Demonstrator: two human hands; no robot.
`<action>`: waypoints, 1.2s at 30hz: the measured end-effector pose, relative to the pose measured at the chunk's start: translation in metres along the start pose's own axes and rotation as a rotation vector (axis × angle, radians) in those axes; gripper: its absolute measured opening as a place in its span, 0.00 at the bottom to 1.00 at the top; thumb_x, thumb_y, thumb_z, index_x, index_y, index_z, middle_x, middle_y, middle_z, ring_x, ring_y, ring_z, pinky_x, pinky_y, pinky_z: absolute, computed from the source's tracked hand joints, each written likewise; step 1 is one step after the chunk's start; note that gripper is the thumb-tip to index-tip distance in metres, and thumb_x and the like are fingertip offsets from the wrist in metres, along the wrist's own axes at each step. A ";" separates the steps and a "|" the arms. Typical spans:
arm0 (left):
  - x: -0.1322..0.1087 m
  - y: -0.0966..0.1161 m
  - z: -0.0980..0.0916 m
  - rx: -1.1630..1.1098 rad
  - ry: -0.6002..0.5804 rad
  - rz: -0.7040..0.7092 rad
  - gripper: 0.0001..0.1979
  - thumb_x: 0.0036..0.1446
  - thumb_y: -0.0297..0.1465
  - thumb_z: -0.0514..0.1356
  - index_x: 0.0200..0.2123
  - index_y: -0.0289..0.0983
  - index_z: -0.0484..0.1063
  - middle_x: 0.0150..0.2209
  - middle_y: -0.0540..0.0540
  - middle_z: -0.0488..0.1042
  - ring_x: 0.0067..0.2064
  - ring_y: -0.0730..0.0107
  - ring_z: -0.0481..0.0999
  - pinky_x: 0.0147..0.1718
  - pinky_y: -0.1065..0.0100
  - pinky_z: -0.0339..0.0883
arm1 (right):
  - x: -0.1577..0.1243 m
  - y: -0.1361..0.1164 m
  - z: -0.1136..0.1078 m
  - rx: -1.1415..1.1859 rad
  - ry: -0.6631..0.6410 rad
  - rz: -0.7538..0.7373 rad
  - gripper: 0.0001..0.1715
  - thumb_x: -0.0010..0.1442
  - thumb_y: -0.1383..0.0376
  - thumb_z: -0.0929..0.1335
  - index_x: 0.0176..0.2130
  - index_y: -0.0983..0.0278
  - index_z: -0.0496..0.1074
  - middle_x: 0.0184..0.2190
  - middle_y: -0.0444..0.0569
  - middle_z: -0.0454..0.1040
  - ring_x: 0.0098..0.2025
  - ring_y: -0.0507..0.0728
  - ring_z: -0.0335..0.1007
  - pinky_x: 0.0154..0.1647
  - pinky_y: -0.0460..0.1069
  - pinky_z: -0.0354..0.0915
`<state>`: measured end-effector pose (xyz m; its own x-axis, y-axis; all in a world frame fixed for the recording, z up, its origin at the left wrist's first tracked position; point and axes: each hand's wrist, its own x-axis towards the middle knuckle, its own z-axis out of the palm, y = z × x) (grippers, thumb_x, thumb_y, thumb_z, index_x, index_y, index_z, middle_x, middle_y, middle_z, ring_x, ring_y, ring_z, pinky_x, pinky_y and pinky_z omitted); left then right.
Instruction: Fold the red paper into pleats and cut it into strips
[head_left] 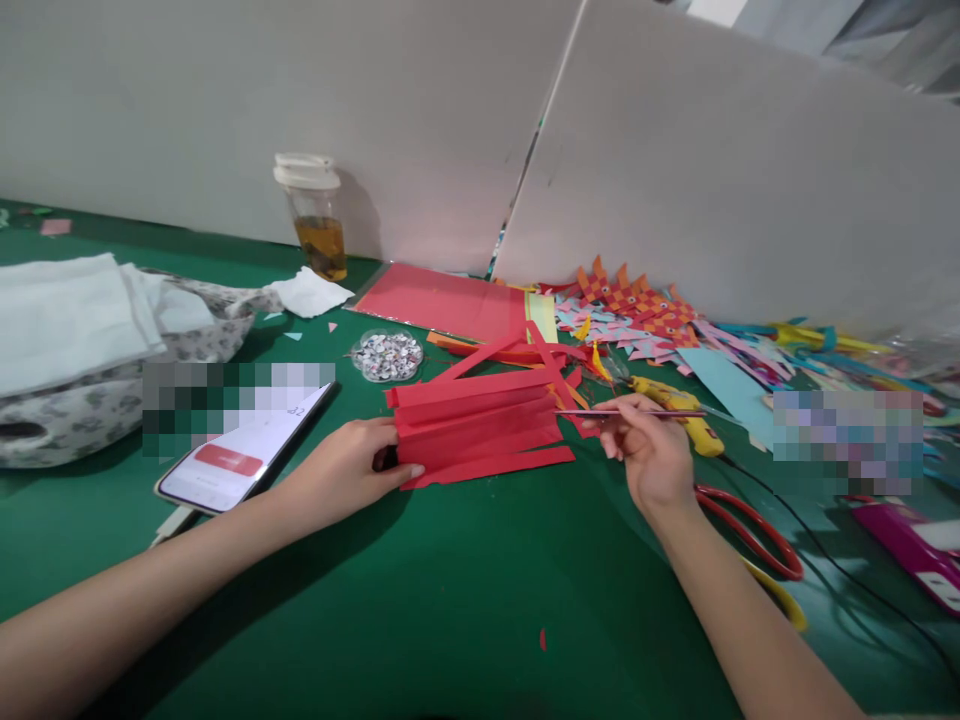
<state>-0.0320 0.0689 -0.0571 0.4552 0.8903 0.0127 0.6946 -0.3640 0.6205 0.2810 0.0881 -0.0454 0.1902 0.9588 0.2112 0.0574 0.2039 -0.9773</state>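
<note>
- Grips the left end of the red paper strips (480,430) with the left hand (341,470), fingers closed on it.
- Pinches a single red strip (577,411) in the right hand (649,450), fingertips clamped.
- Keeps them mid green table (465,600), back from its near edge.
- Likely light, limp, easily torn; best held flat by the ends.

The near middle of the green table (465,600) lies bare. Red paper strips (480,430) lie across the centre. A phone (240,455) and a cloth bag (90,400) crowd the left. On the right lie scissors (750,530), a black cable (847,570) and a glue gun (679,410). White boards (375,110) wall off the far side.
</note>
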 end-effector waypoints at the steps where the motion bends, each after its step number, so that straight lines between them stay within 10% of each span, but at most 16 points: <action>1: 0.000 0.001 0.000 0.000 -0.004 -0.003 0.09 0.54 0.34 0.55 0.28 0.36 0.70 0.28 0.49 0.70 0.26 0.73 0.66 0.24 0.73 0.56 | -0.002 -0.001 0.005 0.016 -0.016 0.021 0.08 0.52 0.61 0.65 0.28 0.65 0.68 0.18 0.46 0.73 0.12 0.47 0.57 0.13 0.44 0.47; 15: 0.001 -0.003 -0.001 -0.038 0.011 0.048 0.07 0.54 0.32 0.57 0.34 0.37 0.72 0.30 0.49 0.72 0.28 0.73 0.66 0.26 0.72 0.57 | -0.041 -0.010 0.083 0.002 -0.354 0.120 0.11 0.54 0.61 0.67 0.27 0.62 0.61 0.20 0.43 0.73 0.13 0.46 0.55 0.15 0.45 0.51; 36: 0.000 -0.004 -0.002 -0.036 -0.005 0.041 0.07 0.54 0.33 0.56 0.33 0.37 0.72 0.30 0.48 0.71 0.29 0.71 0.67 0.27 0.71 0.57 | -0.031 -0.006 0.069 -0.064 -0.243 0.110 0.09 0.50 0.64 0.67 0.24 0.63 0.62 0.15 0.41 0.70 0.12 0.46 0.54 0.14 0.44 0.48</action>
<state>-0.0356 0.0704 -0.0578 0.4857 0.8734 0.0351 0.6546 -0.3901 0.6476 0.2070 0.0713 -0.0474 -0.0414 0.9954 0.0858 0.1125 0.0900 -0.9896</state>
